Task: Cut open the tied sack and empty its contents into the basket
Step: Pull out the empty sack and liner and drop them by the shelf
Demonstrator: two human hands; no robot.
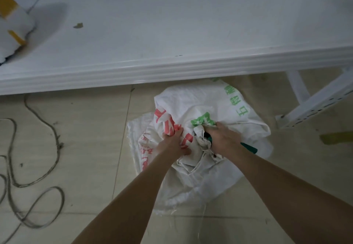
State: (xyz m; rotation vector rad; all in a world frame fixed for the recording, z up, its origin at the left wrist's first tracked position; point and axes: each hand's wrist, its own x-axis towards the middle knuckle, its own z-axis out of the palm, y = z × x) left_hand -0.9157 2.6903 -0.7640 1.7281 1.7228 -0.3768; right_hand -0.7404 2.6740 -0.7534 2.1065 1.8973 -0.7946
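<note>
Sack (191, 106): L hand (172, 144); tool (249, 148): R hand (221, 138)

2 hands (left hand (172, 144), right hand (222, 138)), 1 green-handled tool (248, 147), 1 rope (38, 167), 1 table (172, 33), 1 scrap (78, 25), 1 sack (238, 110) and seemingly 1 lower sack (134, 131).

Looking like a storeroom or packing workroom; can't tell which. White desk (172, 33) is sitting on a bare slotted-angle steel frame (313, 106), the perforated kind used for racking. Floor (91, 133) is showing large plain beige tiles with scuffs and bits of debris. Loose rope (59, 145) is lying in coils on it. A printed woven bulk sack (225, 106) is slumping on the tiles, partly under the desk edge. A white packing block with yellow tape (15, 26) is resting at the desk's far left.
</note>
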